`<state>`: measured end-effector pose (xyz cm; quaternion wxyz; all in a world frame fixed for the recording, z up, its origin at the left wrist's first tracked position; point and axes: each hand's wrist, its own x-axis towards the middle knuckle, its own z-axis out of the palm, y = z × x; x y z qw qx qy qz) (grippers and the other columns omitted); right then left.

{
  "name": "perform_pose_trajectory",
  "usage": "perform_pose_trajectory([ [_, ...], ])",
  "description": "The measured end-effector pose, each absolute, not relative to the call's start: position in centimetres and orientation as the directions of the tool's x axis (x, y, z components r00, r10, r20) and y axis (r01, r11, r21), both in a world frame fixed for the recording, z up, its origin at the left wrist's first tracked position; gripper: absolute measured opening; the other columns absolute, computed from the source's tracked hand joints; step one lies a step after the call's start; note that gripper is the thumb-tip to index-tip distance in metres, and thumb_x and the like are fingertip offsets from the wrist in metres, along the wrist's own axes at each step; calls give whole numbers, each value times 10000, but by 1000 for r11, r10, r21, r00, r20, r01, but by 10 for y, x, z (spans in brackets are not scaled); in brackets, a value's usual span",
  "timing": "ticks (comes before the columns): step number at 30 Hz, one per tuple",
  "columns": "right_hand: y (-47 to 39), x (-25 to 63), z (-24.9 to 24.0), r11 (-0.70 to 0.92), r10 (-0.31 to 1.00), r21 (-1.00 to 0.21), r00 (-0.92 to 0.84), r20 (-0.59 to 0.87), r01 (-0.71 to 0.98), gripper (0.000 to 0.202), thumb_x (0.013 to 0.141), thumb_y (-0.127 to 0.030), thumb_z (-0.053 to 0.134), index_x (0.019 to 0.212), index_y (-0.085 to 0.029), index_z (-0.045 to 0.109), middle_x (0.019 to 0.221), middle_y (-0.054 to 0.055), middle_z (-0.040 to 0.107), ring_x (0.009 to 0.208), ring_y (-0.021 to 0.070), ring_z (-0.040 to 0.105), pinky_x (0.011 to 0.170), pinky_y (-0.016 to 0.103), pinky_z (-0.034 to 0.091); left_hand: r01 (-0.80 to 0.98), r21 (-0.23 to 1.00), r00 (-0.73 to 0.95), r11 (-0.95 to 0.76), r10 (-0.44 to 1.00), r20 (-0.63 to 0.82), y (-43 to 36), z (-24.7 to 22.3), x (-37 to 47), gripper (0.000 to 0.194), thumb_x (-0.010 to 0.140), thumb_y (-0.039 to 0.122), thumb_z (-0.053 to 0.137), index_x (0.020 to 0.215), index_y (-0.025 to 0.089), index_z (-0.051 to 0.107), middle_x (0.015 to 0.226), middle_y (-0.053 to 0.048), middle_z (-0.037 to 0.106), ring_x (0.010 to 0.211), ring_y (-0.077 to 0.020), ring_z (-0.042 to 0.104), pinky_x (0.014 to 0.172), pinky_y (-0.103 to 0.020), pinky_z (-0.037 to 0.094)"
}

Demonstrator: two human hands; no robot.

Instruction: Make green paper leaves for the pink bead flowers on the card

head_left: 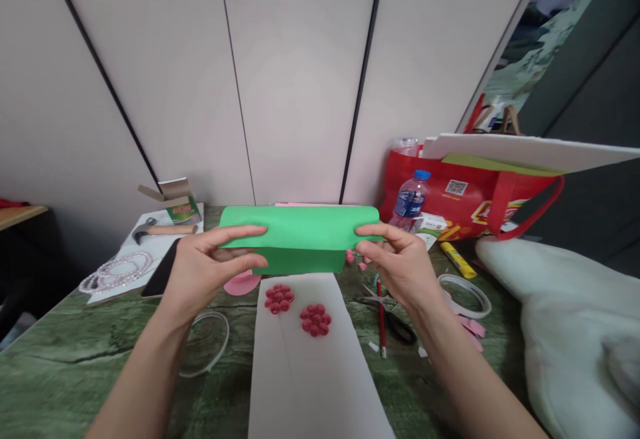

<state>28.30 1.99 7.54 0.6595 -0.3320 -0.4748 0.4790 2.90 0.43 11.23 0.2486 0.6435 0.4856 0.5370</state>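
We hold the green sheet [300, 226] up above the counter [225, 402], near the far end of the white strip [315, 386], with our left hand [200, 262] and our right hand [400, 259] each pinching one end between thumb and fingers. Curled over on itself, it looks like paper or thin card to us, so we judge it light, springy and easily creased rather than slippery or heavy. We do best gripping it lightly by the ends, keeping pressure off the bend.
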Motion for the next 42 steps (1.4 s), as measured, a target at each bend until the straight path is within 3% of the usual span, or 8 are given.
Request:
perform_pose_trajectory([
  [4, 18, 282, 76, 329, 944, -902, 116, 308, -278, 168, 577, -283, 817, 626, -184, 690, 472, -27, 630, 429, 96, 573, 419, 188, 434, 377, 824, -40, -424, 881, 472, 4, 112, 30, 256, 590, 219, 784, 834, 290, 754, 586, 17, 714, 504, -154, 656, 492, -216, 547],
  [7, 17, 279, 77, 317, 947, -907, 144, 287, -277, 193, 601, -307, 804, 610, -174, 665, 517, -13, 650, 535, 148, 666, 469, 197, 484, 435, 767, -58, -472, 835, 547, 3, 114, 31, 173, 600, 209, 771, 739, 312, 760, 609, 28, 717, 442, -118, 591, 402, -202, 470],
  [12, 17, 275, 78, 301, 951, -880, 185, 248, -367, 242, 559, -320, 825, 599, -170, 640, 485, -38, 614, 524, 159, 679, 425, 180, 476, 492, 736, -86, -466, 815, 573, 4, 115, 35, 131, 597, 217, 757, 684, 316, 760, 528, 45, 683, 355, -87, 459, 323, -212, 331],
  [17, 17, 271, 79, 280, 957, -878, 189, 222, -389, 249, 548, -309, 831, 586, -155, 638, 473, -24, 617, 532, 156, 682, 404, 157, 437, 431, 796, -219, -426, 806, 550, 5, 110, 43, 46, 600, 255, 766, 624, 290, 747, 615, 27, 726, 527, -140, 616, 437, -221, 455],
  [23, 18, 268, 75, 312, 946, -879, 198, 255, -360, 227, 563, -301, 821, 593, -164, 643, 493, -21, 626, 514, 157, 666, 440, 202, 469, 267, 883, -284, -385, 844, 454, 5, 108, 51, 43, 612, 244, 774, 615, 239, 731, 615, 13, 725, 603, -161, 685, 554, -220, 545],
  [29, 19, 268, 72, 330, 941, -876, 196, 276, -351, 215, 583, -285, 814, 660, -171, 649, 470, -43, 602, 485, 127, 626, 483, 225, 514, 127, 924, -327, -360, 865, 381, 7, 106, 53, 284, 566, 236, 811, 839, 210, 737, 622, -1, 722, 593, -204, 706, 524, -237, 573],
  [37, 20, 269, 70, 350, 937, -853, 161, 311, -388, 186, 621, -250, 795, 754, -180, 685, 498, -67, 603, 475, 99, 609, 679, 298, 588, 61, 934, -331, -353, 875, 353, 8, 105, 52, 255, 572, 247, 815, 812, 208, 738, 681, 1, 734, 587, -172, 706, 526, -187, 575],
  [42, 17, 270, 73, 326, 945, -857, 112, 307, -400, 292, 607, -195, 796, 866, -200, 663, 565, -43, 653, 613, 152, 684, 664, 273, 573, 87, 930, -343, -358, 865, 365, 7, 106, 51, 273, 580, 256, 810, 834, 192, 733, 632, -8, 727, 588, -185, 705, 503, -193, 568],
])
